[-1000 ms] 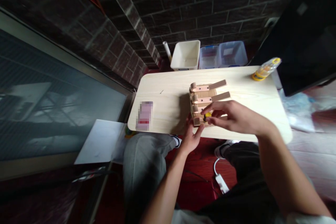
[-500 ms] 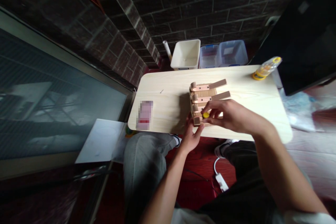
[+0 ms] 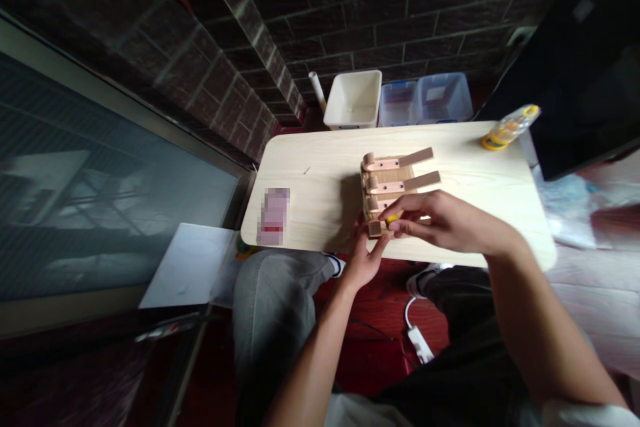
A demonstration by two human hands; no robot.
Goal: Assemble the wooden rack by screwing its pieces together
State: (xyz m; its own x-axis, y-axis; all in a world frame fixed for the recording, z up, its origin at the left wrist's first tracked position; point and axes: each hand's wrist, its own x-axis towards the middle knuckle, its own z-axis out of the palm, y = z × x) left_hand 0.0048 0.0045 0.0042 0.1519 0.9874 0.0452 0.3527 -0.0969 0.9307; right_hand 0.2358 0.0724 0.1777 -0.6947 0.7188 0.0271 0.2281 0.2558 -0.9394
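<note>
A wooden toy (image 3: 385, 187) with several pink levers and brown paddles stands on the light wooden table (image 3: 320, 180) near its front edge. My left hand (image 3: 364, 260) grips the toy's near corner from below the table edge, thumb up against the wood. My right hand (image 3: 435, 220) lies over the toy's near right part, its fingertips pinched on a small yellow piece (image 3: 393, 218) at the toy's lowest lever. The toy's near right side is hidden under this hand.
A pink card-like object (image 3: 274, 215) lies at the table's left front. A tipped plastic bottle with yellow cap (image 3: 507, 128) rests at the far right. A white bin (image 3: 354, 100) and two clear boxes (image 3: 425, 100) stand behind the table by the brick wall. A dark screen (image 3: 585, 60) looms right.
My right hand's fingers have closed tighter over the yellow piece, covering more of it. The left hand and the toy have stayed in place.
</note>
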